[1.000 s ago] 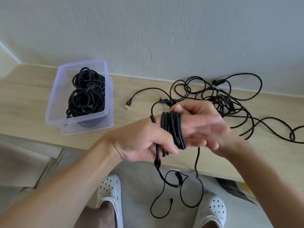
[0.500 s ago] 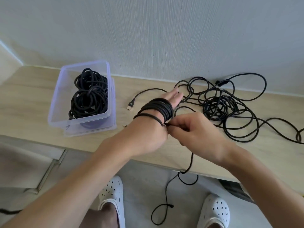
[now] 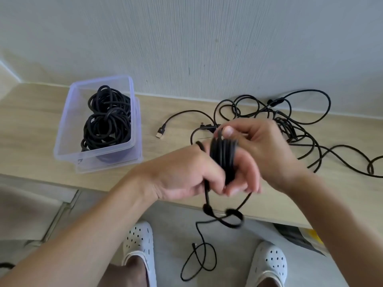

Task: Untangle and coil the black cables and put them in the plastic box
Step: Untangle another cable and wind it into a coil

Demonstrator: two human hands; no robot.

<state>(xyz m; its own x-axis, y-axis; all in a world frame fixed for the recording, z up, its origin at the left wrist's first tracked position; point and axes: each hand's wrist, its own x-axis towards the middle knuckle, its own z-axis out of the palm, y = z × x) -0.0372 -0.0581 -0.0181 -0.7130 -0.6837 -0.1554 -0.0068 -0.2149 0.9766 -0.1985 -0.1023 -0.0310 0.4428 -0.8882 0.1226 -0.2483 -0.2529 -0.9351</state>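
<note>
In the head view, a black cable coil (image 3: pixel 222 154) is seen wound round the fingers of the left hand (image 3: pixel 182 172), which are curled about its strands. The top of the coil is pinched by the bent fingers of the right hand (image 3: pixel 263 150). A loose end hangs below the edge of the pale wooden tabletop (image 3: pixel 31 121), above white perforated clogs (image 3: pixel 141 241). Coiled black cables (image 3: pixel 107 121) lie inside the clear rectangular plastic box (image 3: pixel 62 146) at the left. A tangled heap of black cables (image 3: pixel 290 121) is spread on the tabletop behind the right hand.
</note>
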